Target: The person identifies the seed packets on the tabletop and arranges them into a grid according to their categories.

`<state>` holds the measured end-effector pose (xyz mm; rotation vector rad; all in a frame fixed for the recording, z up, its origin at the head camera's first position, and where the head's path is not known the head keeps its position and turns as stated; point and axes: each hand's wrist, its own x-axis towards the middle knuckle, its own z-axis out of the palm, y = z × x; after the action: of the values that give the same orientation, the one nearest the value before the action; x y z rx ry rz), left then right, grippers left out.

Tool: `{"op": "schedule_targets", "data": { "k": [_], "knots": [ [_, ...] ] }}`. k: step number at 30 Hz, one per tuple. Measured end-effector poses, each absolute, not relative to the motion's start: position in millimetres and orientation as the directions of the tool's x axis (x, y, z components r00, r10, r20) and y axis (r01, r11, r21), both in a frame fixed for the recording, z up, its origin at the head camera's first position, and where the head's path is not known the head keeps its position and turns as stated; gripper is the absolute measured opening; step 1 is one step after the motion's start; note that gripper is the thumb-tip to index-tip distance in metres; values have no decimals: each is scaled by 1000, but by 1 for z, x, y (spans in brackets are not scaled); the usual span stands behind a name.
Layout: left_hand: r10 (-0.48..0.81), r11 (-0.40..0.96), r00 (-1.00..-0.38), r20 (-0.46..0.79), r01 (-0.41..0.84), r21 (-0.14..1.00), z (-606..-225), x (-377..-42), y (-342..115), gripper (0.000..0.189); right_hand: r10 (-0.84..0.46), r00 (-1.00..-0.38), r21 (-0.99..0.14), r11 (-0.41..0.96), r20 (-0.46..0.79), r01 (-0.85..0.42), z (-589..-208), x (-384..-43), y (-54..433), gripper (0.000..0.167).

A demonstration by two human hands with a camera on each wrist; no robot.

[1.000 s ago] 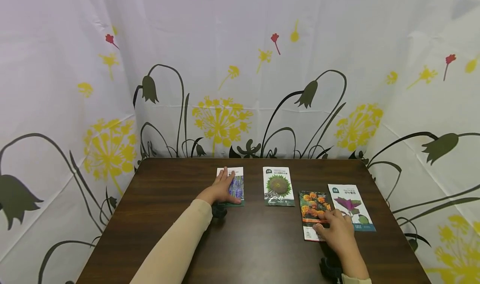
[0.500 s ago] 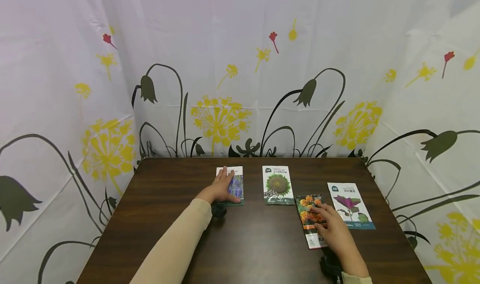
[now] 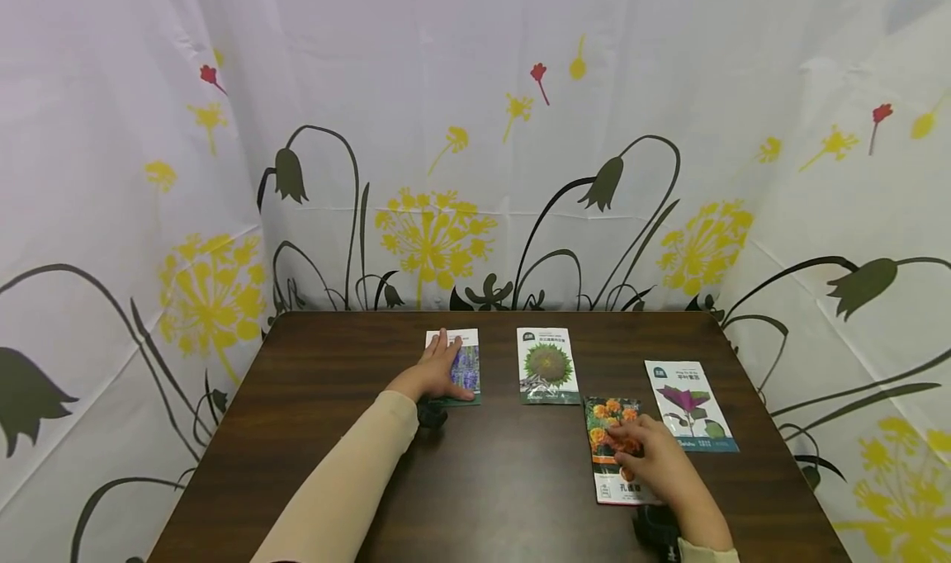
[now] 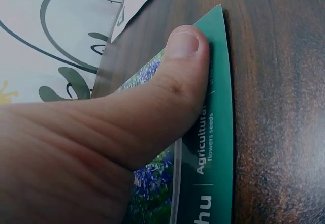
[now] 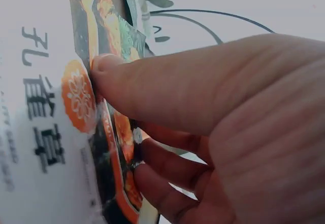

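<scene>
My left hand [image 3: 437,375] rests spread on a seed packet with blue-purple flowers [image 3: 467,369], covering its left side. In the left wrist view the thumb [image 4: 183,56] lies across the packet's green lower band [image 4: 218,132]. My right hand [image 3: 657,460] is over an orange marigold seed packet [image 3: 611,487], thumb and fingertips touching its printed face. The right wrist view shows the bent fingers [image 5: 165,165] and thumb tip against this packet. Between the hands lies a sunflower seed packet [image 3: 548,365]; a purple-flower packet [image 3: 691,406] lies beyond the right hand.
The packets lie on a dark brown wooden table [image 3: 505,480]. Behind it and at both sides hangs a white curtain [image 3: 475,68] printed with flowers. A black wrist strap [image 3: 655,528] is at the right wrist.
The marigold packet has slid towards me and away from the purple-flower packet, tilting and then straightening under my right fingers. My left hand stays on its packet.
</scene>
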<state>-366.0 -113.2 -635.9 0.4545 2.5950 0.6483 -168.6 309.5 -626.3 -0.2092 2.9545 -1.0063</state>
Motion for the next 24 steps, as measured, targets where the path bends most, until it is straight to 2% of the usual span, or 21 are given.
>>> {"op": "schedule_targets", "data": {
  "k": [13,24],
  "knots": [
    [400,844,-864,-306,217,491,-631,-365,-113,138,-86,-996,-613,788,-23,-54,-627,-158,291,36],
    [396,851,-857,-331,207,483,-639,-369,-113,136,-141,-989,-606,790,-34,-92,-625,-152,271,33]
  ]
}}
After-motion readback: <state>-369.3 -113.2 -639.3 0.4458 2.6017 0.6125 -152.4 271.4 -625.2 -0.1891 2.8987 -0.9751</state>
